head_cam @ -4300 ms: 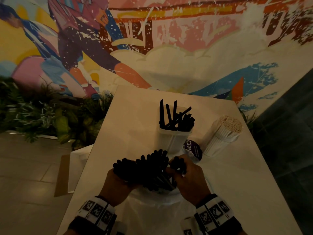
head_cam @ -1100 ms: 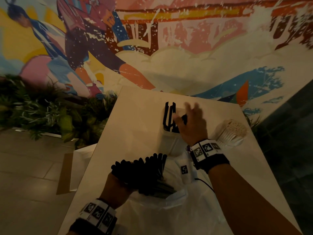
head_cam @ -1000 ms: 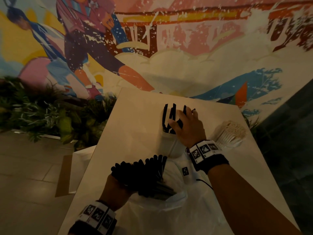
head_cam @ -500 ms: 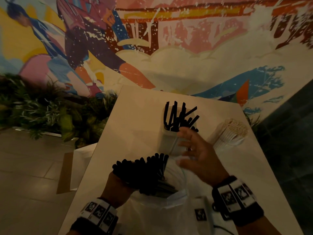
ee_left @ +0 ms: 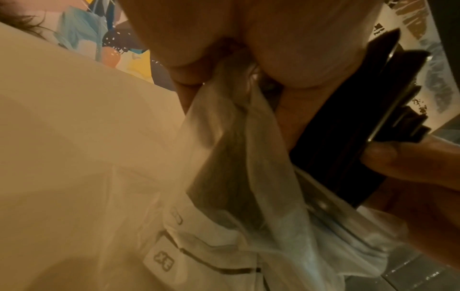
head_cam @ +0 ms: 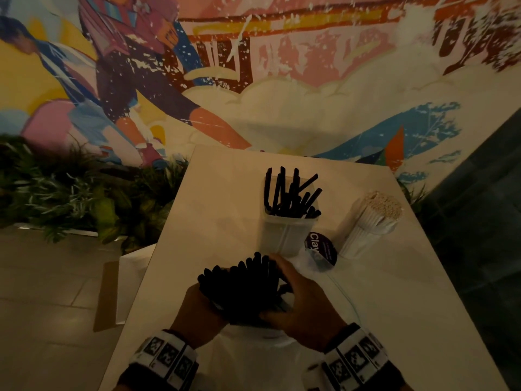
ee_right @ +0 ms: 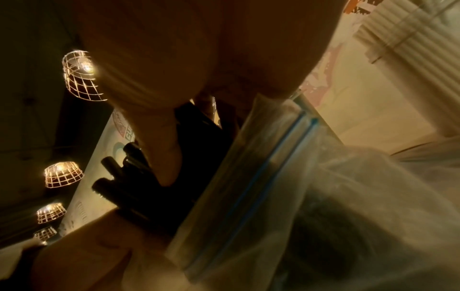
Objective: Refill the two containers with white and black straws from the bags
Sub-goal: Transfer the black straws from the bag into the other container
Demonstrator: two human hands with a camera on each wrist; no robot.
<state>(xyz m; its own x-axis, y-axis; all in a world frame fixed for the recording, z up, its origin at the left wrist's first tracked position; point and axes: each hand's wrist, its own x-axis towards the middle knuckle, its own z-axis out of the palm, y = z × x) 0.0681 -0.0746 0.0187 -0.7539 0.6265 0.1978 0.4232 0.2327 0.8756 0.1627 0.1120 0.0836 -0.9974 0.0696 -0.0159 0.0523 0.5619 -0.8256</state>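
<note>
The left hand (head_cam: 198,309) is curled around the neck of the clear plastic bag (head_cam: 248,351) near the counter's (head_cam: 214,210) near edge, gripping the gathered film together with the lower part of the bundle of black straws (head_cam: 242,286) that fans up out of the bag's mouth. Just to its right, the right hand (head_cam: 303,306) is wrapped over the bundle's right side, thumb and fingers closing on a cluster of straws; the right wrist view shows the thumb lying across the dark stems above the bag's blue zip strip (ee_right: 261,177).

To do this step well, I judge the left hand should keep the bag pinned low while the right separates a modest cluster, draws it straight up along the stems' length so none catch on the zip edge, and then lowers it end-first into the clear container (head_cam: 287,235) toward the far edge. Its black straws lean loosely with room left, so it looks only partly filled. Further right, near the right edge, the white straws (head_cam: 377,213) stand tightly packed in their own container (head_cam: 363,238), which looks full.

Writing: a round dark purple label (head_cam: 321,246) between the two containers reads "Clay", the rest cut off. The left wrist view shows printed marks on the bag (ee_left: 164,261), too blurred to read
</note>
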